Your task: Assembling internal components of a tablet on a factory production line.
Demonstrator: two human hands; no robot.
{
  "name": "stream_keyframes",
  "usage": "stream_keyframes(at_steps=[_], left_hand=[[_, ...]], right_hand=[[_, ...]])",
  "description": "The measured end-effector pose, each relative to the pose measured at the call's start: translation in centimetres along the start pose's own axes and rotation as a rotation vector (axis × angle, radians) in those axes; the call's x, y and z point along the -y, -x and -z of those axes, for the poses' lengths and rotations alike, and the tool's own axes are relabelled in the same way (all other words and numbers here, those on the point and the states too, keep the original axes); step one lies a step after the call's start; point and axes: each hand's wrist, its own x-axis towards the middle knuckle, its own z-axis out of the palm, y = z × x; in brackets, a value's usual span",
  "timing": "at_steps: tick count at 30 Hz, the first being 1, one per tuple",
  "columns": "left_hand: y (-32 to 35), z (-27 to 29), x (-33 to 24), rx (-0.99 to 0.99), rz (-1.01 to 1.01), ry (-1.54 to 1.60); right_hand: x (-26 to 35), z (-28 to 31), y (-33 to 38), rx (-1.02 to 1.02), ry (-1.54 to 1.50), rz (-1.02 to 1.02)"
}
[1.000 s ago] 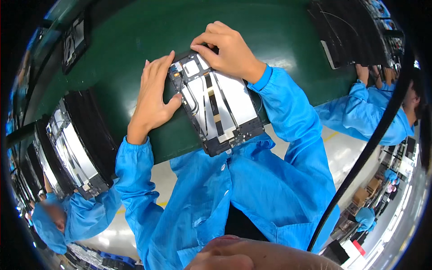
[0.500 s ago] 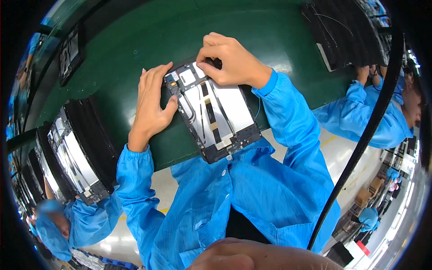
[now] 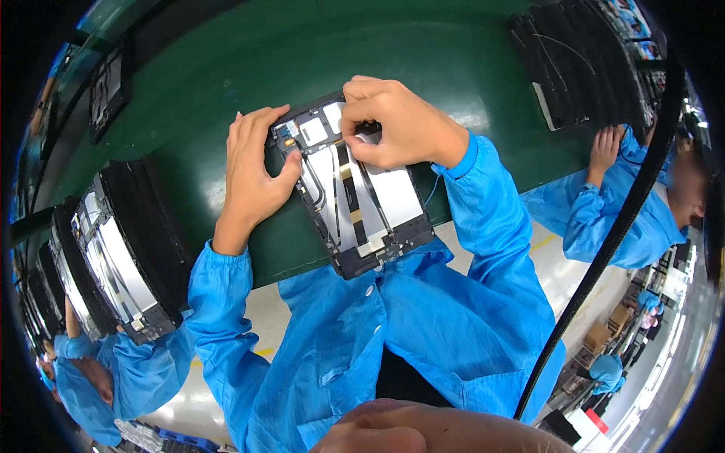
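Observation:
An opened tablet [image 3: 393, 192] rests tilted at the near edge of the green table, its silver inside, dark strips and small circuit parts facing up. My left hand [image 3: 255, 174] grips its upper left side, with the thumb on the edge and the fingers reaching the top corner. Over the tablet's upper right part, my right hand [image 3: 400, 124] has thumb and index finger pinched together close to a thin dark strip [image 3: 368, 185]. Whatever sits between those fingertips is too small and too covered to make out.
Stacks of opened tablets [image 3: 121, 257] with black dividers [image 3: 155, 226] stand at the left. Another tablet [image 3: 107, 90] lies far left on the green table [image 3: 226, 45]. A black stack [image 3: 581, 68] is at the far right. Co-workers in blue [image 3: 627, 219] sit on both sides; a black cable [image 3: 596, 264] crosses the right.
My right hand has moved down and slightly right over the tablet, still pinched. The left hand keeps its grip. A co-worker's hand at the right has shifted, and the view has moved a little.

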Motion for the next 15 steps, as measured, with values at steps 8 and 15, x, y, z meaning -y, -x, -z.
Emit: stream_keyframes(at_steps=[8,15], left_hand=[[0.2,0.3,0.4,0.005,-0.032,0.003],[0.4,0.9,0.8,0.064,-0.057,0.032]], right_hand=[[0.7,0.4,0.1,0.131,-0.082,-0.070],[0.3,1.2,0.0,0.158,-0.153,-0.116]])
